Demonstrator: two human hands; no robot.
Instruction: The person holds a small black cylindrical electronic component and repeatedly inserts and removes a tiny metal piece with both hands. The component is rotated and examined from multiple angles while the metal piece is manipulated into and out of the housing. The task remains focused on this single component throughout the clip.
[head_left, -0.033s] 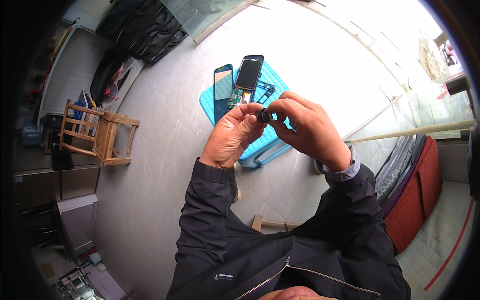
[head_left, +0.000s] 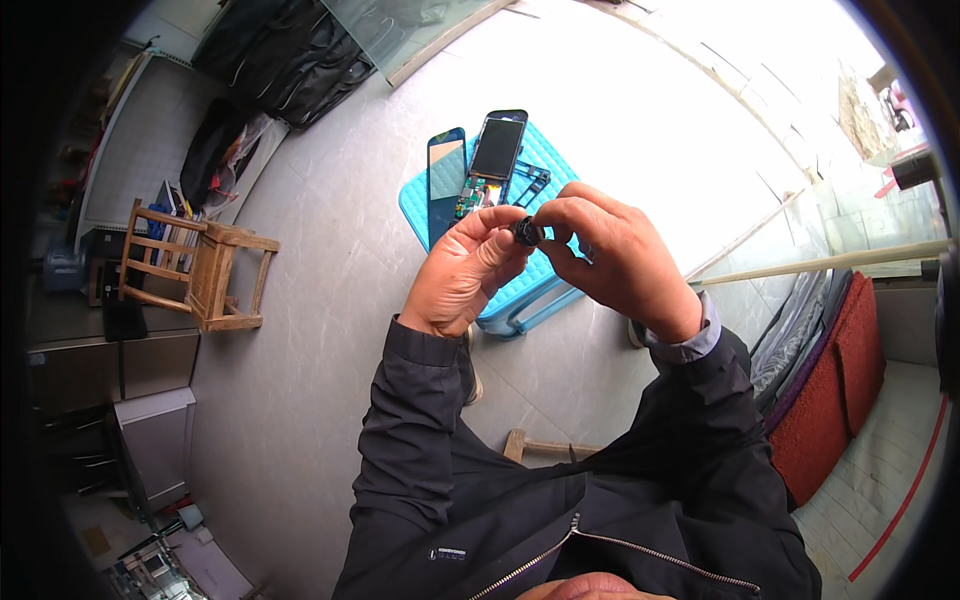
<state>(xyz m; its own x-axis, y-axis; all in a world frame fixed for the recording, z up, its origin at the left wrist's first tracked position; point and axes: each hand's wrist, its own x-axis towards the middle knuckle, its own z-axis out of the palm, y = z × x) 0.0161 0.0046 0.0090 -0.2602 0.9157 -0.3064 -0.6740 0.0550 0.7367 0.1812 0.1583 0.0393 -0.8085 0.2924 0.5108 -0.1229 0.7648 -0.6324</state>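
Between my hands is a small black rounded part point(head_left: 527, 232); its exact kind does not show. My left hand point(head_left: 466, 268) pinches it between thumb and forefinger. My right hand point(head_left: 622, 258) has its thumb and forefinger closed at the part's other side. Beyond them, a light-blue stool with a quilted top point(head_left: 415, 200) carries an opened phone with a dark screen point(head_left: 498, 150) and a green circuit board point(head_left: 474, 198). Left of the phone lies a dark glass panel point(head_left: 446, 180), and right of it a black frame piece point(head_left: 532, 182). My hands hide part of the stool.
On the left stands a small wooden chair point(head_left: 215, 270) by cabinets. Black bags point(head_left: 285, 60) lie at the far left, near a glass panel point(head_left: 410, 30). Folded red fabric point(head_left: 830, 390) is on the right. A wooden bar point(head_left: 550, 450) shows close to my body.
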